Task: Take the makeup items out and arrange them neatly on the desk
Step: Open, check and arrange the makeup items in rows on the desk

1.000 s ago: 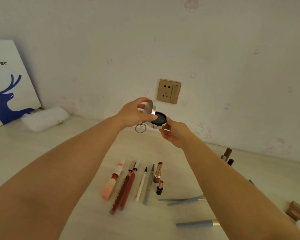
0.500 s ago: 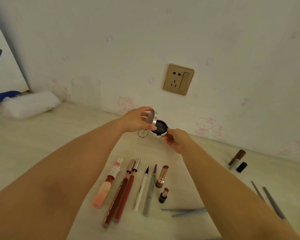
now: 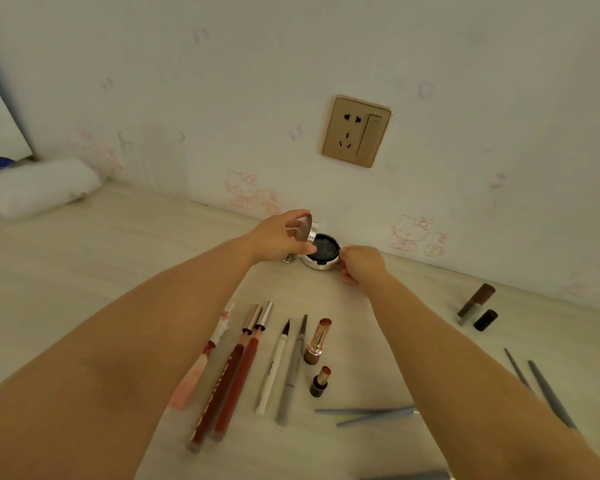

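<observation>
— What do we see by our left hand (image 3: 278, 239)?
— Its curled fingers pinch the raised lid (image 3: 306, 229) of the round compact (image 3: 323, 251).
— And our right hand (image 3: 361, 263)?
— Its fingertips grip the compact's right rim, low over the desk (image 3: 84, 271). Nearer us, between our forearms, lie pencils and lipsticks (image 3: 317, 341).

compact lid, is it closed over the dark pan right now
No: the left hand holds the silver lid tipped up, and the dark pan of the compact shows open beside the right hand.
</observation>
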The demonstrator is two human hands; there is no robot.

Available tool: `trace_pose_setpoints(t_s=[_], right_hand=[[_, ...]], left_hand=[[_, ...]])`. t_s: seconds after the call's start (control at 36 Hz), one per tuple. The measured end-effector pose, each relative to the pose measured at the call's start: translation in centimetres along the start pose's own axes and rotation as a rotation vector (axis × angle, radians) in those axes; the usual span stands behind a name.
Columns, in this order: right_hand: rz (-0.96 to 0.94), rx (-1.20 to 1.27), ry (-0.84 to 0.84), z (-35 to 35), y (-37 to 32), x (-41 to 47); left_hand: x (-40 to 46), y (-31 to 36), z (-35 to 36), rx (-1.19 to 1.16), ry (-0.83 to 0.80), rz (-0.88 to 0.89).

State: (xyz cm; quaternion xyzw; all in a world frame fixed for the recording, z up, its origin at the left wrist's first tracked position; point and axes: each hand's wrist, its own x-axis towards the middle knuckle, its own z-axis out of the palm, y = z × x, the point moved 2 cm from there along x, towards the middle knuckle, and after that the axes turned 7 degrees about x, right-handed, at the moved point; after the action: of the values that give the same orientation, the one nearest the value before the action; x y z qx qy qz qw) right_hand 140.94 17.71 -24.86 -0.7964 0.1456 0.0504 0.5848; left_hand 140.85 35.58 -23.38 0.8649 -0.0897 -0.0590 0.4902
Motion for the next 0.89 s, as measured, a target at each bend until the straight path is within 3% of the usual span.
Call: trace_pose_setpoints(t_s=[0.25, 0.56, 0.72, 0.89], right_hand=[[-0.092, -0.193, 0.106, 0.1, 0.4, 0.4], [-0.075, -0.187, 0.129, -0.2, 0.4, 0.4], [-0.129, -0.187, 0.139, -0.5, 0.8, -0.3], [-0.204, -0.164, 0.166, -1.2, 1.6, -2.8]], left_hand=[[0.8, 0.5, 0.7, 0.007, -0.01, 0.016], [1.1, 0.4, 1.0, 0.063, -0.004, 0.011], [0.0, 0.0, 1.0, 0.053, 0.12, -0.016], [-3.1, 1.3, 1.3, 0.211, 0.178, 0.043]])
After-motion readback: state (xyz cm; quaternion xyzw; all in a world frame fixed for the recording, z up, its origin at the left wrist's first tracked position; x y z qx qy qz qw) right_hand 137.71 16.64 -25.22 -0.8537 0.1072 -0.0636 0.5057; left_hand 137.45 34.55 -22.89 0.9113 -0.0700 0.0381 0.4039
